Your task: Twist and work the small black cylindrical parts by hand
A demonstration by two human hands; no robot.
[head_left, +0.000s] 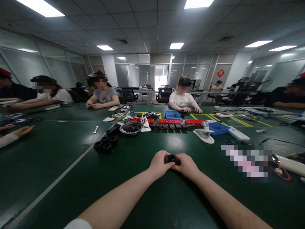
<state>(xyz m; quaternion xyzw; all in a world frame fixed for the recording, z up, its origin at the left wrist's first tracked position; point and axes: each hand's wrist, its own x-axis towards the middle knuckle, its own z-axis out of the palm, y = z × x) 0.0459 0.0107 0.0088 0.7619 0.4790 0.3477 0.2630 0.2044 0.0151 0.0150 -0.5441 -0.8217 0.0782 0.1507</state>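
Observation:
Both of my hands meet over the green tabletop, around one small black round part with a hollow top point(172, 157). My left hand point(159, 165) grips it from the left, thumb and fingers closed on its side. On the opposite side my right hand point(187, 166) holds the same part, its thumb close to the left thumb. The fingers cover much of the part, so its lower shape is hidden. Forward and left of my hands stands a cluster of several similar black round hollow parts point(106, 145).
Beyond my hands are a metal bowl point(131, 134), red strips point(169, 121), a blue bin point(172, 114), another blue bin point(218, 128) and a white clamp-like stand point(205, 135). A wrench point(96, 129) lies left. Several people sit around; one person's hand point(23, 130) rests at far left.

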